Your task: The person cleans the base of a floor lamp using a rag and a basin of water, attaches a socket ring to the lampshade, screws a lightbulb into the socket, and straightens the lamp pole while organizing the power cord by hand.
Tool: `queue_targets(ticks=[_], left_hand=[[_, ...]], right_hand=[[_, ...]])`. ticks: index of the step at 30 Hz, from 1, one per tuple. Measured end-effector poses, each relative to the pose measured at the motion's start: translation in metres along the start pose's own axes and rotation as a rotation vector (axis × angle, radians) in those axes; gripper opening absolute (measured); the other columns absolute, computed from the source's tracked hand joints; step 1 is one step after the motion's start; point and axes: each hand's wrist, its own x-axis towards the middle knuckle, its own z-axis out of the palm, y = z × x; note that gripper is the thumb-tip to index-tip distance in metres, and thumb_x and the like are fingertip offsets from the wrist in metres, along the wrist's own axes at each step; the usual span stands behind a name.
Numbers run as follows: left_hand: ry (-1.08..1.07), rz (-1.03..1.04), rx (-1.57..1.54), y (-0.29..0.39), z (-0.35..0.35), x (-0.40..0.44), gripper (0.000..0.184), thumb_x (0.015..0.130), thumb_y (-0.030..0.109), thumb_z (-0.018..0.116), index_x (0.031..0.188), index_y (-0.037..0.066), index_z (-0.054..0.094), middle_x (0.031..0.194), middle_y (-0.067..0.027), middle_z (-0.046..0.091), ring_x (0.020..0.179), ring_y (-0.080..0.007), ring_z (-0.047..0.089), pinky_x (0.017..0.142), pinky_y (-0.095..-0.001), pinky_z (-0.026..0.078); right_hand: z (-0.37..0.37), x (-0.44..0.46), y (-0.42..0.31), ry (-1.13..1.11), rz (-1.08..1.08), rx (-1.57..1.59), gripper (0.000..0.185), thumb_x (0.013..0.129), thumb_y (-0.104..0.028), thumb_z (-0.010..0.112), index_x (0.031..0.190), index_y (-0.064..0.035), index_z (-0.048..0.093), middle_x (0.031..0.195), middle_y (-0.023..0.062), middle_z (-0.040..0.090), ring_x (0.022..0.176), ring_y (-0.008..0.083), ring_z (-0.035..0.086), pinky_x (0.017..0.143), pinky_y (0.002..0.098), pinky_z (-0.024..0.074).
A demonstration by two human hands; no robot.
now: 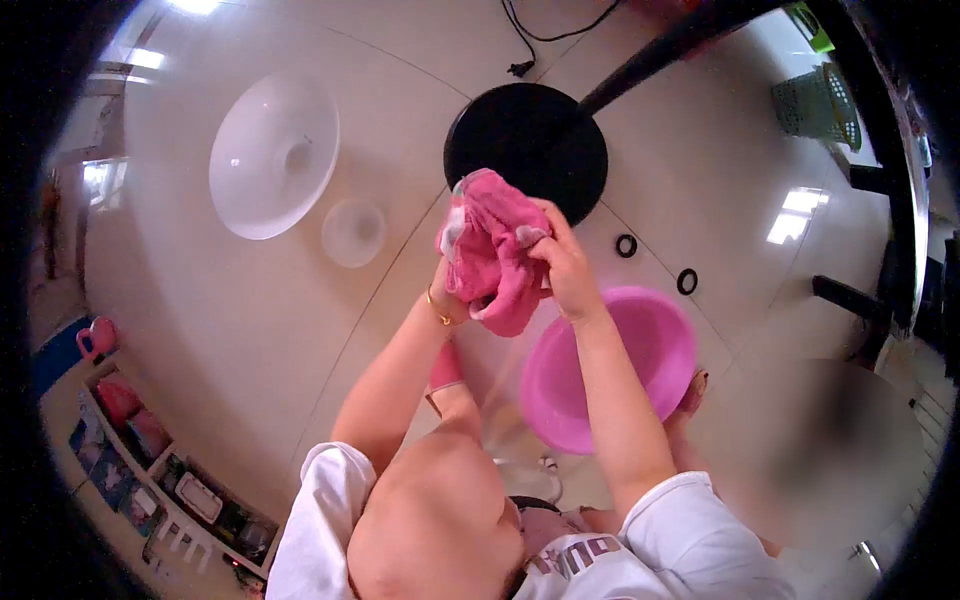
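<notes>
A crumpled pink cloth (497,250) with white patches is held up between both hands, over the floor and near a round black base. My left hand (452,292), with a gold bracelet at its wrist, grips the cloth from the left and is mostly covered by it. The fingers of my right hand (565,262) are closed on the cloth's right edge. Below my right forearm sits a pink basin (650,350), partly hidden by that arm.
The round black base (520,140) carries a slanting pole. A white bowl-shaped shade (262,165), a small frosted cup (353,233) and two black rings (626,246) lie on the floor. A plug (520,69), green basket (815,105) and low shelf (165,460) stand farther out.
</notes>
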Motion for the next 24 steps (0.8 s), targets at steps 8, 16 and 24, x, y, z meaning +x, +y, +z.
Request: queue_targets(ticks=[8,16,24], left_hand=[[-0.109,0.268,0.441,0.106,0.028,0.031,0.053,0.096,0.047,0.042,0.129,0.006,0.047,0.109,-0.0126,0.06,0.094,-0.026,0.06,0.079,-0.0391,0.052],[0.036,0.629,1.763,0.116,0.063,0.212,0.033,0.086,0.023,0.055,0.117,0.009,0.06,0.103,-0.0121,0.066,0.094,-0.0339,0.062,0.08,-0.0435,0.049],[-0.026,0.528,2.587,0.07,0.031,0.244,0.054,0.081,0.049,0.061,0.132,0.032,0.053,0.139,0.0026,0.05,0.133,-0.0217,0.038,0.105,-0.0566,0.024]], right_hand=[[-0.051,0.033,0.036,0.329,-0.402,-1.019,0.074,0.072,-0.007,0.064,0.141,-0.0143,0.039,0.148,0.0218,0.031,0.137,0.0403,0.028,0.113,0.0489,0.0231],[-0.042,0.061,0.077,0.221,-0.533,-1.486,0.102,0.064,-0.014,0.072,0.152,-0.0165,0.021,0.156,0.0241,0.01,0.141,0.0477,0.014,0.112,0.0596,0.0184],[-0.041,0.064,0.08,0.23,-0.5,-1.513,0.109,0.06,-0.015,0.077,0.152,-0.0182,0.02,0.157,0.0214,0.008,0.143,0.0456,0.011,0.112,0.0602,0.0181]])
